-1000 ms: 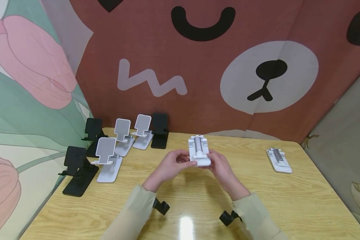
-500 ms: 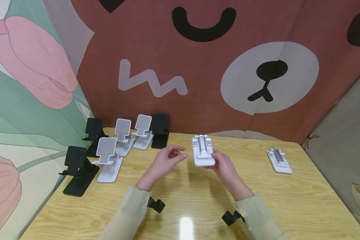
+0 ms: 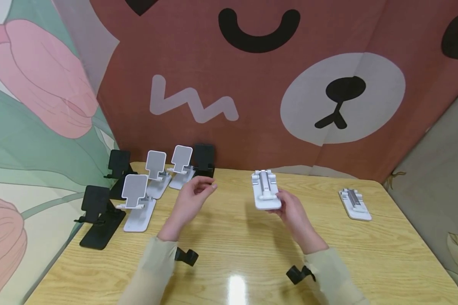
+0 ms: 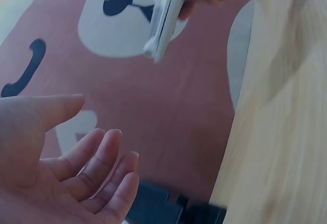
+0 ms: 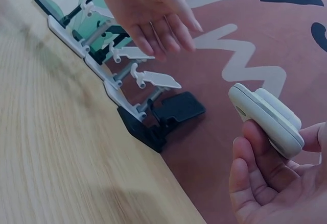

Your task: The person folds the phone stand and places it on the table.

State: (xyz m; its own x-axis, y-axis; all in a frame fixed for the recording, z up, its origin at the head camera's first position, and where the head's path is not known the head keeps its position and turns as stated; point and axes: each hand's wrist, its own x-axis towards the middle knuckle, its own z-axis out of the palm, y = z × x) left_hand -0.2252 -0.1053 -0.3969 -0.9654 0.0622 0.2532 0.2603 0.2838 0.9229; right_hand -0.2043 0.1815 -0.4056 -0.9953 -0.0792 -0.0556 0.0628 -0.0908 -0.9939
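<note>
right hand (image 3: 291,212): pinching the folded white stand (image 3: 266,191) above the table (image 3: 229,237), out at the hand's 10 o'clock | left hand (image 3: 192,199): kinda loose, fingers spread, propped-up stand (image 3: 139,215) around its 9 | second folded one (image 3: 355,204) at right's 3

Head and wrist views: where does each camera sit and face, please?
Head: head-worn, facing forward and down at the table; left hand, right hand, sleeves show.
Left wrist: on that wrist, facing the held stand; both hands show.
Right wrist: on that wrist, facing opened stands; both hands show.
Both wrist views share the held stand.
</note>
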